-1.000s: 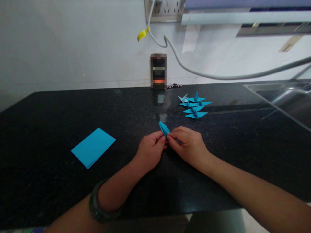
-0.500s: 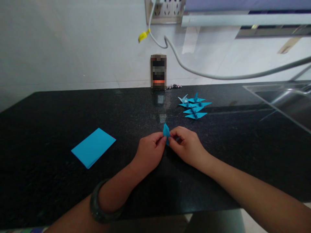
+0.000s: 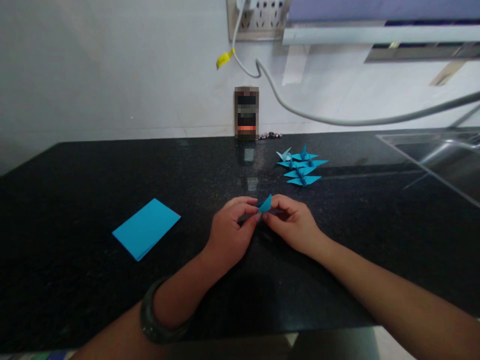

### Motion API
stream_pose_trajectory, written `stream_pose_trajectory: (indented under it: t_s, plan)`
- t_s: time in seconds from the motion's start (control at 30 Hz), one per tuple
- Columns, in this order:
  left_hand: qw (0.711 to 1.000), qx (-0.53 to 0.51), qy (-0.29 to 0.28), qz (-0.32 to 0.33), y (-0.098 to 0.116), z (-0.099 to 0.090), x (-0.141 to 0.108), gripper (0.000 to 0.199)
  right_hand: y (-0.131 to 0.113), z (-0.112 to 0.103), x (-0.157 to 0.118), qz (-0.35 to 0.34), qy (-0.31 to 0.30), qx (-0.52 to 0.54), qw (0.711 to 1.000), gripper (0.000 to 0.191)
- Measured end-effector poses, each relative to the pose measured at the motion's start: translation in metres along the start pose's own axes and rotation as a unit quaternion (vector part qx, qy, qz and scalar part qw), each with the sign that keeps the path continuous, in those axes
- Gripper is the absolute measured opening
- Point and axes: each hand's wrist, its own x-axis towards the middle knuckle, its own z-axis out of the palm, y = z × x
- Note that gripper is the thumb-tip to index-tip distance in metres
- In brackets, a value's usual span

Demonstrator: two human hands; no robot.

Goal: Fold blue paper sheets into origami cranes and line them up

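A small folded piece of blue paper point(image 3: 266, 204) is held between my two hands above the dark countertop, one pointed end up and to the right. My left hand point(image 3: 234, 227) pinches its lower left part between thumb and fingers. My right hand point(image 3: 294, 222) has its fingertips closed on the right side, partly behind the paper. The fingers hide some of the folds. Several blue folded paper cranes point(image 3: 303, 180) sit in a cluster beyond my right hand, with a paler crane point(image 3: 285, 155) at their back left. A stack of blue paper point(image 3: 146, 230) lies left of my left hand.
A phone-like device point(image 3: 246, 114), its screen blurred out, leans upright on the wall with a beaded strand point(image 3: 270, 135) beside it. A grey cable point(image 3: 330, 120) hangs from the wall socket point(image 3: 258, 20). The sink point(image 3: 442, 160) edges the dark countertop point(image 3: 93, 170) at right.
The folded paper has turned from nearly upright to slanting right. My left fingers have straightened a little and shifted along it. The cranes and the paper stack stay put.
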Motion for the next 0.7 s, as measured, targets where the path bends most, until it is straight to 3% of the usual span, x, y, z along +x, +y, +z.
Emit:
stream_pose_trajectory:
  t_s: [0.4, 0.7]
  plan:
    - [0.996, 0.025, -0.015, 0.08, 0.002, 0.0, -0.002, 0.011, 0.003, -0.012, 0.002, 0.001, -0.052, 0.044, 0.998, 0.002]
    - [0.999, -0.043, 0.009, 0.001, 0.007, -0.001, -0.001, 0.01, 0.005, -0.009, 0.0, 0.047, -0.065, 0.131, 0.988, 0.005]
